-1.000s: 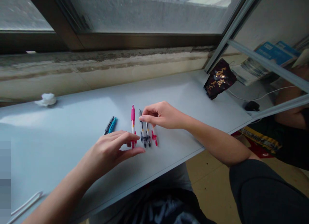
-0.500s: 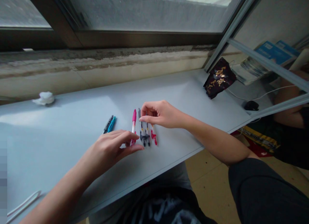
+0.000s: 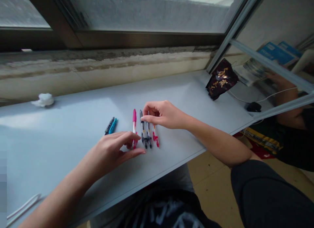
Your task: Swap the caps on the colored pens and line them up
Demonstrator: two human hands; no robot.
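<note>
Gap between the teal pen (image 3: 113,126) and the pink pen (image 3: 134,123), near end blocked by the left hand (image 3: 108,149)

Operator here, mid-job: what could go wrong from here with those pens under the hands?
The pink pen and two dark pens lie close side by side. The right hand, curled just above the dark pens, might nudge one into its neighbour and disturb the row. The left hand, beside the pink pen, could knock it likewise. A pen that rolled far enough might reach the desk's front edge and drop to the floor.
</note>
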